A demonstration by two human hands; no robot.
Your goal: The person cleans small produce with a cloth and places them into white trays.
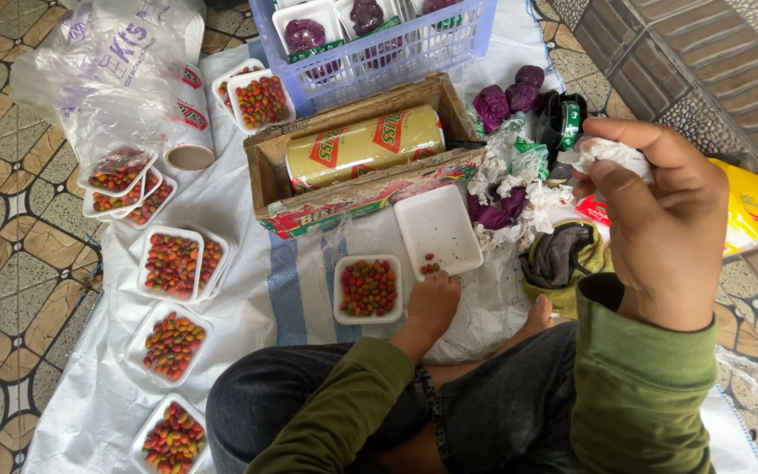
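A wooden box (pixel 269 167) lies on the white sheet (pixel 116 386) spread over the patterned floor tiles, holding a fat roll of cling film (pixel 366 145) in a gold wrapper with red labels. In front of it rests a nearly empty white foam tray (pixel 439 224) with a few small chillies in one corner. The left hand (pixel 432 298) is at that tray's near edge, fingers curled down on the chillies; what they grip is hidden. Just beside it sits a full foam tray of red, green and orange chillies (pixel 368 288). The right hand (pixel 660 228) is raised, fingers pinched on a crumpled white wad (pixel 611 154). More filled trays (pixel 171 263) line the left side, some under a clear plastic bag (pixel 107 79). A lilac plastic basket (pixel 379 53) holds wrapped purple cabbage.
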